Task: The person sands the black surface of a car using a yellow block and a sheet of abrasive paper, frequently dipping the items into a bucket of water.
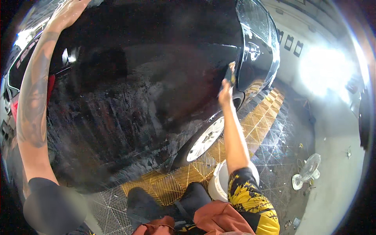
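Note:
A black car (156,66) with a wet, streaked panel fills the middle of the view. My left arm reaches up along the left side, and my left hand (68,15) rests flat near the car's upper edge, its fingertips cut off by the frame. It seems to hold nothing. On the right, my right hand (225,93) is closed around a small dark pad with yellowish patches (231,72), held at the panel beside the window section. What kind of pad it is cannot be made out. Just below that hand is a wheel with a pale rim (207,139).
Behind my right forearm stands a white bucket (216,188). A reddish-brown cloth (221,217) lies across my front. Yellow and grey grid tiles (160,184) cover the floor. A white fan (307,172) stands by the pale wall (337,156) at right, beneath a bright light.

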